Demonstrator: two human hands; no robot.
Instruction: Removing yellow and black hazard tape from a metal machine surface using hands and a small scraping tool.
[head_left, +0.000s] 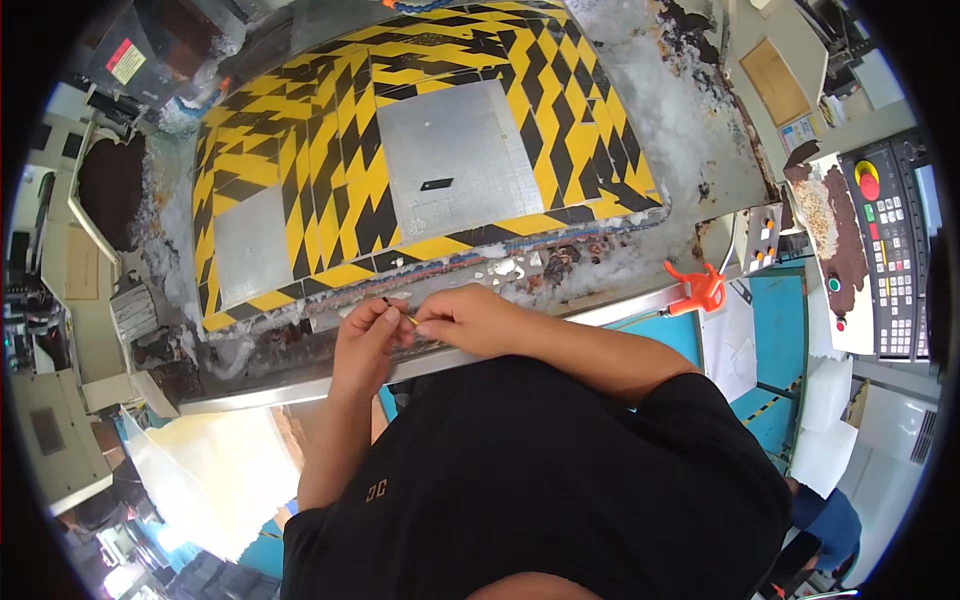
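Note:
Close together in front of my body, both hands are held over the near edge of the machine bed. My left hand [366, 338] is closed in a pinch, with a tiny dark tip showing at its fingertips; what it belongs to is too small to name. My right hand [474, 318] comes in from the right, thumb and finger pinched on a thin yellow stick [411, 319] that reaches toward the left fingers. Beyond the hands, a small black flat piece [436, 184] lies on a bare grey metal plate [460, 135].
Black-and-yellow striped tape [350, 200] covers the bed around the plates. White chips [503, 268] and pale fluffy debris [690, 130] lie along its edges. An orange-red air gun [697, 288] hangs at the front rail. A control panel [888, 250] stands right; another person [832, 528] is behind.

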